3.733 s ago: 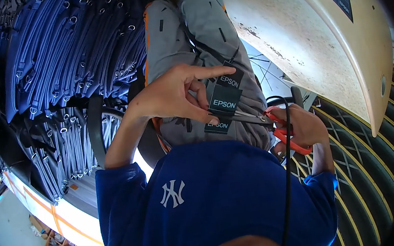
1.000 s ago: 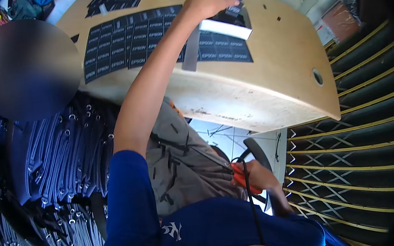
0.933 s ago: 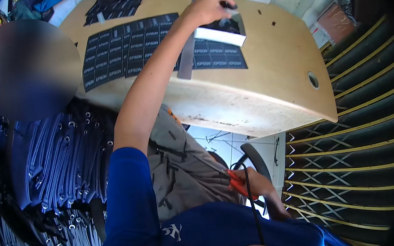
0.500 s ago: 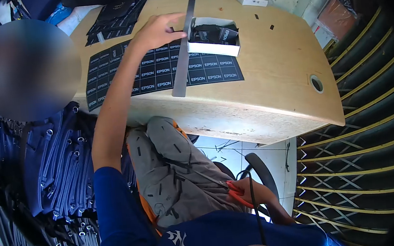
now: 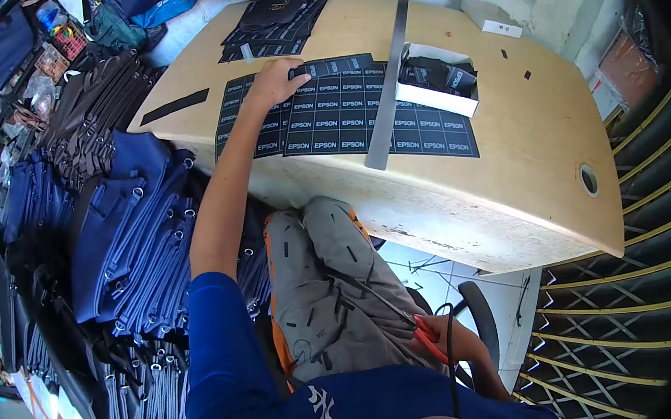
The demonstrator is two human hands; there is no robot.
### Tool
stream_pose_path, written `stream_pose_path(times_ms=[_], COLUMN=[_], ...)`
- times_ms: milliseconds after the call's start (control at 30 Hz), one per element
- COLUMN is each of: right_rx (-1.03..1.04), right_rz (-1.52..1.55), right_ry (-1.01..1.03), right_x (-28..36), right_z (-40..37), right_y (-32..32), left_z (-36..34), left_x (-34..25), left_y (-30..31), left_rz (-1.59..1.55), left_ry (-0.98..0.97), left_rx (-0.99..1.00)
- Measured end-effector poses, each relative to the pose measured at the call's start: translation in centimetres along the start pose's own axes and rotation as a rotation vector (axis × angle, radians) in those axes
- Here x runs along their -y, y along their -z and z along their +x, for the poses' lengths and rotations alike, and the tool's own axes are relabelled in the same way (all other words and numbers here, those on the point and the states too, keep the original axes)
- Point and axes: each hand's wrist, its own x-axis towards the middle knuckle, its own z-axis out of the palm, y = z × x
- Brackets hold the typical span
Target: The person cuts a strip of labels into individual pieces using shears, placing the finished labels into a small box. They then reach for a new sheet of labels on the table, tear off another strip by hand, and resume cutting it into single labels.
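Observation:
My left hand [image 5: 277,83] is closed on the left end of a black strip of EPSON labels [image 5: 337,67], at the upper edge of the printed sheets. Below the strip lie black EPSON label sheets [image 5: 326,120] in a grid pattern. A long flat metal ruler [image 5: 388,89] crosses the sheets, right of my left hand. Beside the ruler, a white box [image 5: 438,100] holds cut black labels [image 5: 437,74]. My right hand [image 5: 454,339] rests by my lap, gripping red-handled scissors [image 5: 425,334] whose blades point over my grey trousers.
More black sheets [image 5: 271,21] are stacked at the table's back left. A loose black strip [image 5: 175,107] lies near the left edge. Blue bags with straps [image 5: 143,246] are piled left of me. A folding metal gate [image 5: 609,320] stands at right; another small box [image 5: 491,20] sits behind.
My left hand has moved left from beside the ruler and box and now grips the label strip. The view has shifted; the blurred shape at left is gone. The scissors remain in my right hand.

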Motion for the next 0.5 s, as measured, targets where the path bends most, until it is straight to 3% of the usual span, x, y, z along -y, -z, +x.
stream_pose_path(times_ms=[100, 167, 300, 400, 433, 500], right_rx=[-0.026, -0.038, -0.141, -0.223, -0.211, 0.083], right_rz=[0.008, 0.021, -0.014, 0.348, 0.356, 0.844], right_ry=[-0.022, -0.024, 0.038, 0.313, 0.309, 0.463], right_x=[0.1, 0.4, 0.3, 0.8, 1.3, 2.6], right_z=[-0.2, -0.2, 0.8, 2.9, 3.6, 5.6], right_y=[-0.1, -0.4, -1.3, -3.3, -3.8, -3.9], left_z=[0.8, 1.1, -0.3, -4.2, -6.2, -11.4], left_x=[0.6, 0.8, -0.1, -3.1, -4.3, -7.1], left_y=[-0.6, -0.4, 0.3, 1.1, 1.7, 3.4], left_rz=[-0.110, -0.087, -0.259, -0.495, -0.593, -0.692], left_ry=[-0.047, 0.029, -0.025, -0.058, -0.057, -0.017], left_rx=[-0.029, -0.021, -0.176, -0.339, -0.425, -0.337])
